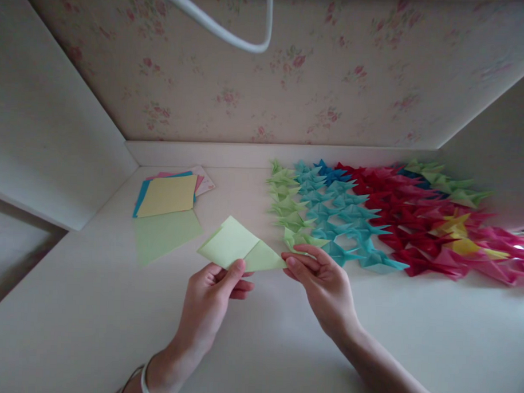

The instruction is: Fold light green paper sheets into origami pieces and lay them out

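A light green sheet of paper [238, 246], partly folded into a pointed shape, is held above the white desk [90, 305]. My left hand [213, 301] pinches its lower edge, thumb on top. My right hand [321, 279] pinches the sheet's right tip with fingers pressed together. Just beyond my right hand lies a spread of several folded paper pieces [373, 223] in green, teal, blue, red, yellow and pink.
A stack of flat coloured sheets [167, 194], yellow on top, lies at the back left, with a single green sheet [164, 234] in front of it. Floral wallpaper backs the desk, white side panels close both sides, and a white cable [225, 29] hangs overhead.
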The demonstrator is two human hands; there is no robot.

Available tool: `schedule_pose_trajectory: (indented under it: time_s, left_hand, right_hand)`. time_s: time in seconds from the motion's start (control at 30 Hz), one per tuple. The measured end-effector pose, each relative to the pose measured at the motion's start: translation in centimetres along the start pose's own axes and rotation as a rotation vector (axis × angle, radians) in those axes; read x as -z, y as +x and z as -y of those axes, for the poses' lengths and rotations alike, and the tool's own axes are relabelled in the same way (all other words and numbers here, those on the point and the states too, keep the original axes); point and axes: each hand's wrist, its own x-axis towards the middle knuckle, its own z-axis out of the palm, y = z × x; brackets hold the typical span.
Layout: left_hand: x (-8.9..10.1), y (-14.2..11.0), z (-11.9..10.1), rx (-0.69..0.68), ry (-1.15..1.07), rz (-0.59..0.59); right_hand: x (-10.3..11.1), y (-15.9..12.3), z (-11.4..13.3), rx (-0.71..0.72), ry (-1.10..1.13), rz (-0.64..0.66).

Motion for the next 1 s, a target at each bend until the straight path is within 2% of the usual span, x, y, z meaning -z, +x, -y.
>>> schedule_pose_trajectory:
  time_s: [0.23, 0.3, 0.37, 0.43, 0.5, 0.6, 0.8, 1.0]
  left_hand:
    - [0.9, -0.3, 0.0, -0.145, 0.063, 0.021]
    - [1.2, -0.3, -0.2, -0.168, 0.078, 0.038]
    - [1.4, -0.3, -0.3, -0.139, 0.086, 0.055]
    - [1.4, -0.2, -0.3, -0.1, 0.014, 0.1]
    - [1.3, -0.2, -0.2, -0.077, -0.115, 0.169]
    - [1.0, -0.2, 0.0, -0.083, -0.254, 0.228]
    - [0.4, -0.2, 0.0, -0.071, -0.153, 0.064]
    - [0.6, 0.1, 0.0, 0.017, -0.217, 0.15]
  right_hand:
    - [0.6, -0.8, -0.4, 0.477, -0.214, -0.096]
    - [0.9, -1.4, -0.5, 0.667, -0.345, -0.039]
    - [1.2, -1.8, -0.7, 0.887, -0.523, 0.081]
    - [1.3, -2.1, -0.9, 1.032, -0.706, 0.211]
    - [1.4, -2.1, -1.0, 1.073, -0.847, 0.288]
    - [1.3, -1.8, -0.9, 1.086, -0.939, 0.291]
    - [1.2, -1.2, -0.3, 1.155, -0.907, 0.321]
    - [0.9, -1.6, 0.0, 1.057, -0.817, 0.338]
